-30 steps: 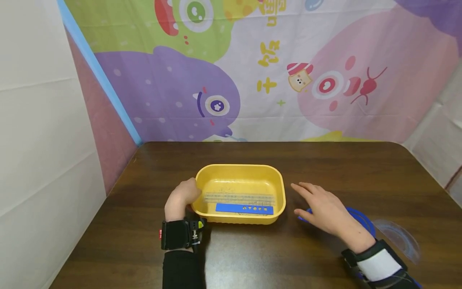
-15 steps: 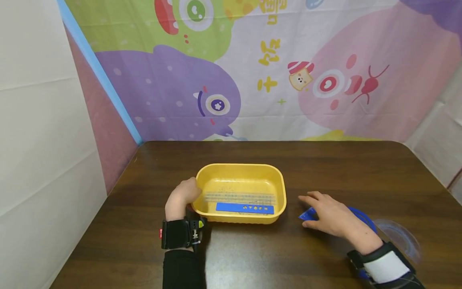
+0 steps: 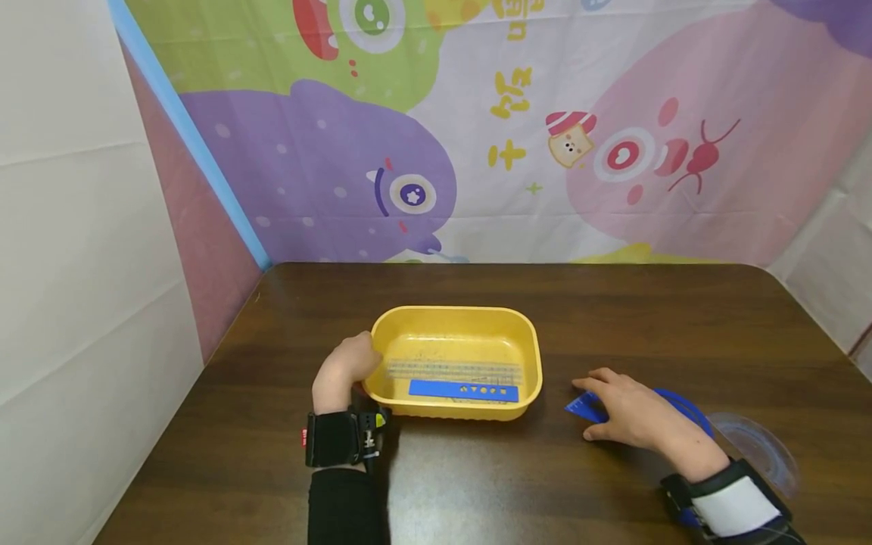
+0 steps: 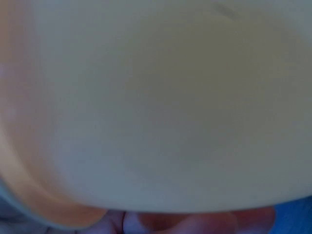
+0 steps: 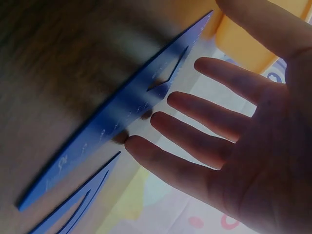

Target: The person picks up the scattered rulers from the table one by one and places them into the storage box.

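My left hand grips the left rim of a yellow plastic bin on the table. In the left wrist view the bin's blurred wall fills the picture, with fingertips along the bottom edge. Inside the bin lie a blue ruler with small cut-out shapes and a clear ruler. My right hand hovers over a blue set square, fingers spread and holding nothing. Seen from the right wrist, the fingertips are close to the set square; the head view shows only its left tip.
Partly behind the right forearm is a blue curved piece, with a clear protractor to its right. A dark wooden table carries everything. A cartoon-printed cloth hangs along the back, and a white sheet hangs at the left.
My right hand has moved right, away from the bin, and lower in the view, uncovering the left tip of the set square. The left hand keeps its grip on the bin.
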Tool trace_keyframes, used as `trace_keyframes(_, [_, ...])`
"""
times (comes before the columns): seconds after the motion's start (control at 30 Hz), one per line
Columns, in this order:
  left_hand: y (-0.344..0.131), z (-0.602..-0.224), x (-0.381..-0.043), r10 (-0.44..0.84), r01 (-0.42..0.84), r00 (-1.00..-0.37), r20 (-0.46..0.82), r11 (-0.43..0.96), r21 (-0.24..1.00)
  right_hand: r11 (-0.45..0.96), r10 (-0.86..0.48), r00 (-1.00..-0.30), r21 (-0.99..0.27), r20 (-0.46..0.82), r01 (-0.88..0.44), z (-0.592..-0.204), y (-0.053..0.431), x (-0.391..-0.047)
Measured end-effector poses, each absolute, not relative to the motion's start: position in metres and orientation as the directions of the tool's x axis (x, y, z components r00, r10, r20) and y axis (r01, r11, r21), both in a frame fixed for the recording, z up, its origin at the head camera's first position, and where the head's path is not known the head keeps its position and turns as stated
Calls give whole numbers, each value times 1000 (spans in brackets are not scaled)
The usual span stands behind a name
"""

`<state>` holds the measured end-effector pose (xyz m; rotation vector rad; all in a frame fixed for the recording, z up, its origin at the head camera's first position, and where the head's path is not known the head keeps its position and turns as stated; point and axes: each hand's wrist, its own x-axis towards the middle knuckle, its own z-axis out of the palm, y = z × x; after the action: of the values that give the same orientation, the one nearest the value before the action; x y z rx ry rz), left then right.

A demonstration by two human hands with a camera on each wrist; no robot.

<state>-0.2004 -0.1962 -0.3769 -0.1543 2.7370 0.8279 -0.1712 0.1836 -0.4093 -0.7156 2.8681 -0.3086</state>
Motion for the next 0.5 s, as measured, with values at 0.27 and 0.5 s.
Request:
trace_keyframes(0.27, [-196, -377, -200, -24, -188, -953, -304, 830, 524, 848, -507, -855, -237, -105, -474, -410, 184, -171])
trace_keyframes(0.5, [-196, -374, -200, -22, -183, -954, -299, 833, 523, 822, -552, -833, -199, -45, -534, -409, 182, -168])
